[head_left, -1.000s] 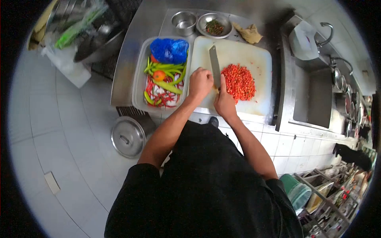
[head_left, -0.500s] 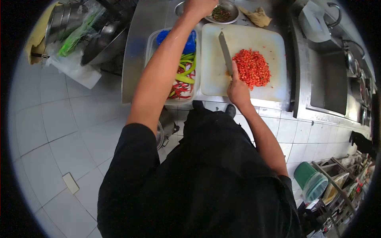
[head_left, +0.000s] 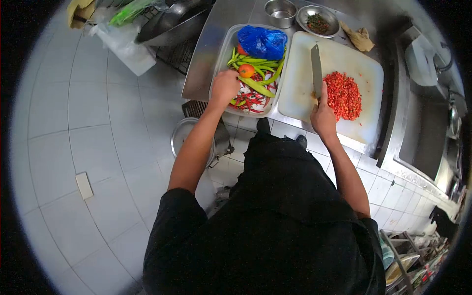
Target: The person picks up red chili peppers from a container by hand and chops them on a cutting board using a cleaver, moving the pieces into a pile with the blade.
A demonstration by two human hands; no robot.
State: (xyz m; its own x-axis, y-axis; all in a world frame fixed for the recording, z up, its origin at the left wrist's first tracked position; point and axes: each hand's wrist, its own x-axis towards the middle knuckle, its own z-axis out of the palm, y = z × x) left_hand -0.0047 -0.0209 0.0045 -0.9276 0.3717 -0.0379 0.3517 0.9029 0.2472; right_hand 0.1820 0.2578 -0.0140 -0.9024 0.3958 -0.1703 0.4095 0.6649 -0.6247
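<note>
My right hand [head_left: 323,116] is closed round the handle of a knife [head_left: 316,66], whose blade lies over the white cutting board [head_left: 300,59]. Chopped red chili [head_left: 343,96] is heaped just right of the blade. At the left edge of a clear plastic tray [head_left: 219,67] is my left hand [head_left: 225,87], its fingers curled at the contents; what they hold, if anything, is hidden. Inside the tray are a blue plastic bag [head_left: 263,42], a tomato [head_left: 246,71], long green chilies [head_left: 258,87] and small red chilies [head_left: 249,100].
Behind the board stand a metal pot [head_left: 280,13] and a metal bowl [head_left: 318,21] with green and red bits. A brown cloth-like piece [head_left: 359,37] lies beside them. The sink [head_left: 424,132] is at the right. A lidded pot [head_left: 185,135] stands below the counter.
My left hand went from beside the knife up to the metal bowl, then back down to the tray's left edge. My right hand has kept hold of the knife. The view has shifted.
</note>
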